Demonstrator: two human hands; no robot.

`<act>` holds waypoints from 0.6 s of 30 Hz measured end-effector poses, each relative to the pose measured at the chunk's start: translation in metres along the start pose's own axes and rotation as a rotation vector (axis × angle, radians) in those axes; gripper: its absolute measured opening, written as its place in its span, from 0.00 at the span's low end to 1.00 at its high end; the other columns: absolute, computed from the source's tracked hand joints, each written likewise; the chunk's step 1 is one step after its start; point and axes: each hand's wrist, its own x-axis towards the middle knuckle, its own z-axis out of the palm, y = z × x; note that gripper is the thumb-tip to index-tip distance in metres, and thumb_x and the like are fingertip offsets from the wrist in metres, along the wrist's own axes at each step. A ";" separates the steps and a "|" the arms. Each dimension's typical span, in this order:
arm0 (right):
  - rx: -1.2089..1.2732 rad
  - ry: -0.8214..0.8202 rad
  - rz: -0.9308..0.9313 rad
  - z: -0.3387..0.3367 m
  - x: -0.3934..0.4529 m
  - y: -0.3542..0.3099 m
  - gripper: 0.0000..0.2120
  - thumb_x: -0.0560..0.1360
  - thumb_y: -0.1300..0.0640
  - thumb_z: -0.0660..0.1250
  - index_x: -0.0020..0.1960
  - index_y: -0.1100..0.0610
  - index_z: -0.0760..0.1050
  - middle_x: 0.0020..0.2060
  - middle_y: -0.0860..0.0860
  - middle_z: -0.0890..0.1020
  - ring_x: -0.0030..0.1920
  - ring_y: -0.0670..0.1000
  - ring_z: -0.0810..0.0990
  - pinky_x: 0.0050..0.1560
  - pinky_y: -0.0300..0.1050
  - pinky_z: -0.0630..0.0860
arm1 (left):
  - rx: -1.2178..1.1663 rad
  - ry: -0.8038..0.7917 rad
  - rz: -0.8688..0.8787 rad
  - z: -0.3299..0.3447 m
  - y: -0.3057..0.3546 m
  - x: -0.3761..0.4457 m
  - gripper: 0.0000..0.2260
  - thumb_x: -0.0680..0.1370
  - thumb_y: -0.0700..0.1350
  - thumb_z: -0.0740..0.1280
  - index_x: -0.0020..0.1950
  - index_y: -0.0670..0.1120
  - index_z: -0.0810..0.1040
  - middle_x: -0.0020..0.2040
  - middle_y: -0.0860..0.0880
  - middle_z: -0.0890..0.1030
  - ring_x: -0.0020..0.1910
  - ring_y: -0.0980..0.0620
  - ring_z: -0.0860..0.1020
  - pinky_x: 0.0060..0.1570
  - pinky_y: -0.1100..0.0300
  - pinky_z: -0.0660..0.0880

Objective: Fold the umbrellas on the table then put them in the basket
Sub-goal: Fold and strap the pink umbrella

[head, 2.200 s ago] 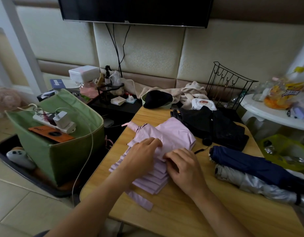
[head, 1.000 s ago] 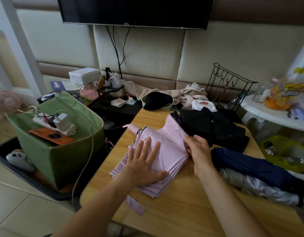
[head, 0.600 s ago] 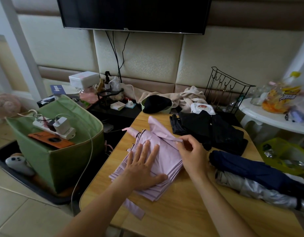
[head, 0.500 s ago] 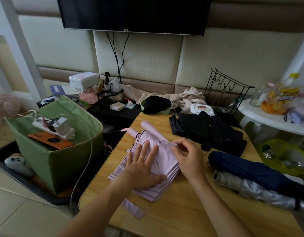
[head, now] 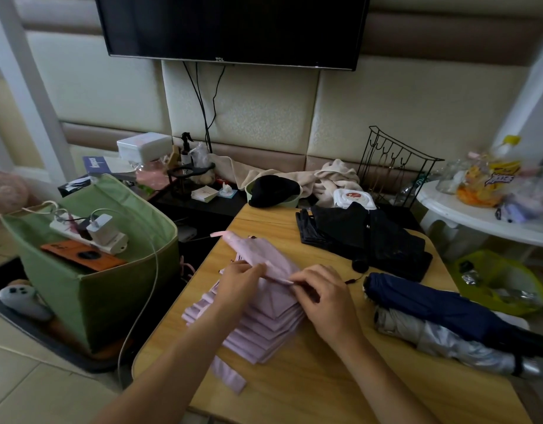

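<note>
This was a lived-in home room: a television (head: 233,26) hung on a padded wall (head: 258,108), towels (head: 328,179) lay heaped beyond the wooden surface (head: 310,377), snacks (head: 484,185) nearby.

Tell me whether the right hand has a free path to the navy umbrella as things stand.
Probably yes. The navy umbrella lies just right of the right hand with bare table between, but that hand is now pinching the pink umbrella and must let go first.

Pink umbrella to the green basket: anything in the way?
Yes. The green basket beside the table's left edge has its opening topped by a white power strip with cables and an orange phone. Both hands hold the pink umbrella.
</note>
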 end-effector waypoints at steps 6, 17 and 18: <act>-0.112 0.068 -0.139 0.002 0.002 -0.007 0.08 0.76 0.62 0.72 0.55 0.55 0.80 0.47 0.46 0.81 0.50 0.47 0.78 0.53 0.42 0.75 | 0.083 -0.163 0.021 0.003 0.002 -0.007 0.23 0.79 0.65 0.65 0.39 0.50 0.88 0.68 0.53 0.68 0.66 0.51 0.71 0.72 0.47 0.65; -0.079 -0.036 0.079 0.011 -0.005 -0.002 0.11 0.76 0.53 0.73 0.56 0.52 0.77 0.52 0.45 0.76 0.54 0.46 0.75 0.52 0.41 0.76 | -0.172 -0.098 0.003 0.009 0.003 -0.005 0.11 0.80 0.45 0.71 0.38 0.45 0.80 0.45 0.58 0.75 0.31 0.71 0.77 0.29 0.76 0.71; -0.084 -0.034 0.078 0.011 -0.006 -0.001 0.10 0.76 0.54 0.73 0.55 0.52 0.77 0.52 0.45 0.76 0.53 0.46 0.75 0.52 0.41 0.75 | -0.179 -0.096 0.012 0.008 0.002 -0.004 0.11 0.80 0.46 0.71 0.38 0.45 0.81 0.46 0.57 0.77 0.32 0.72 0.77 0.31 0.75 0.72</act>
